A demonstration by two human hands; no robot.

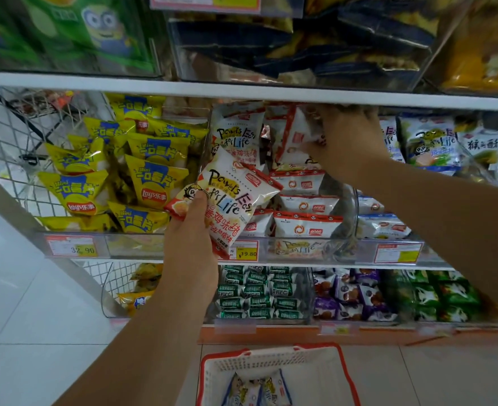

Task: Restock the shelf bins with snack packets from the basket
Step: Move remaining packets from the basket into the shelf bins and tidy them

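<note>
here, left hand fingers curled round held packet, right hand pinching second packet in bin

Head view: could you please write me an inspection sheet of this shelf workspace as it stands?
Surface: middle shelf carries the clear middle bin, partly filled with red-and-white packets.
Job's things: basket on the floor, spare packets inside.
Clutter: yellow chip packets in the wire bin to the left.
Hands: left hand grips the front packet before the bin; right hand pinches an upright packet deep in the bin.
Cables: nothing seen.
Surroundings: tiled floor; price tag on the shelf front.
</note>
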